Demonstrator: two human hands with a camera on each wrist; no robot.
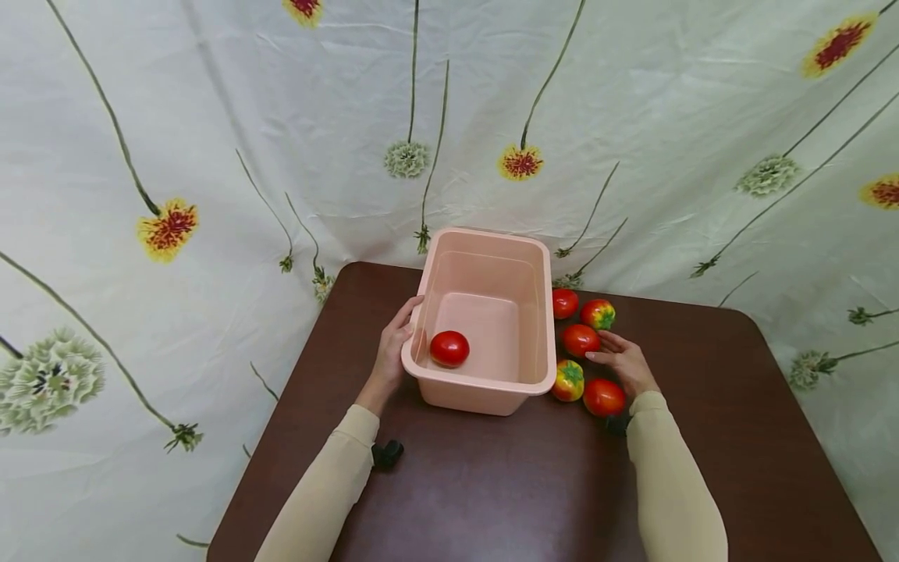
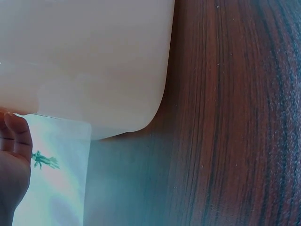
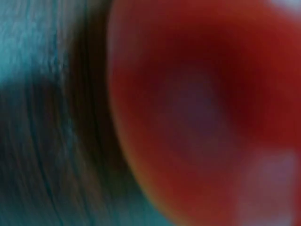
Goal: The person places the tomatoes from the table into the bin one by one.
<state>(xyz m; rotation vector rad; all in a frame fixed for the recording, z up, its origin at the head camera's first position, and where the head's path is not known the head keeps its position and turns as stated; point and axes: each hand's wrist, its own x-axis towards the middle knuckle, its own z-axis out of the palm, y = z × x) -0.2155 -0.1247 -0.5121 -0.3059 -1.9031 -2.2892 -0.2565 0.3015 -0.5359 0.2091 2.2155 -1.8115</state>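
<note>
- Position of the middle red fruit (image 1: 580, 341): left of the right hand (image 1: 627, 363) and slightly ahead of it, right at its fingertips; the left hand (image 1: 392, 351) is well apart, across the pink bin (image 1: 470, 396).
- Its long axis seems to run roughly crosswise, one end toward the right hand, the other toward the bin.
- Right hand, much the nearer: fingers extended, thumb apart from them, curled round nothing; whether they press on the fruit, I cannot tell.
- Left hand: touching the bin's left side at the rim; whether its fingers wrap the edge, I cannot tell.
- Ahead of the right fingertips: the far red fruit (image 1: 565, 303) and far yellow-green-ended fruit (image 1: 598, 314).
- Closer to the right wrist: the near red fruit (image 1: 604, 397), with the near yellow-green-ended fruit (image 1: 568, 380) just left of it.
- Between the hands: the bin, its inside fruit (image 1: 449, 348) nearer the left hand.
</note>
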